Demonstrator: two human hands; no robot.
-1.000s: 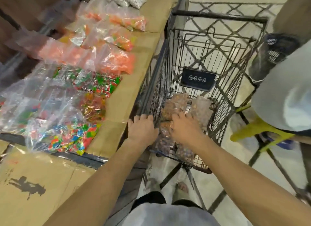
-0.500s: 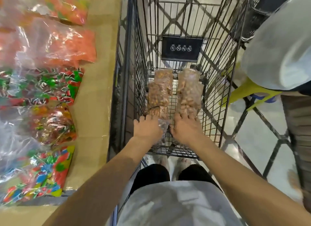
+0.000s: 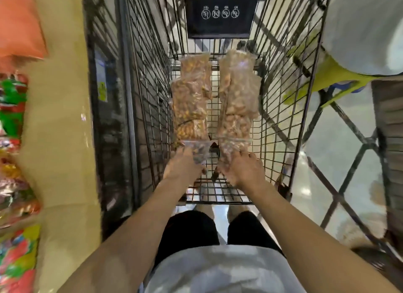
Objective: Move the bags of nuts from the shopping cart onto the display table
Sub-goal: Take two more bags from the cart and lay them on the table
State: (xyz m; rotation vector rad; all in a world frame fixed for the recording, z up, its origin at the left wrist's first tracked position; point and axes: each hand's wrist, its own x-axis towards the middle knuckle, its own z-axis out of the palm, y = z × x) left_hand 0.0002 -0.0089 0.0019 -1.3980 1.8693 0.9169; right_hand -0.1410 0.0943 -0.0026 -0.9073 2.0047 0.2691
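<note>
Two rows of clear bags of nuts lie on the floor of the wire shopping cart. The left row holds darker orange-brown nuts, the right row paler ones. My left hand grips the near end of the closest bag in the left row. My right hand grips the near end of the closest bag in the right row. Both arms reach down into the cart. The display table, covered in brown cardboard, runs along the cart's left side.
Bags of coloured sweets lie along the table's left part, with an orange bag at the far end. Another person in white stands at the cart's right, by a yellow-green object. A black sign hangs at the cart's far end.
The view has swung down and closer over the cart. Both hands have gone from resting at the cart's near end to gripping the ends of the nearest nut bags.
</note>
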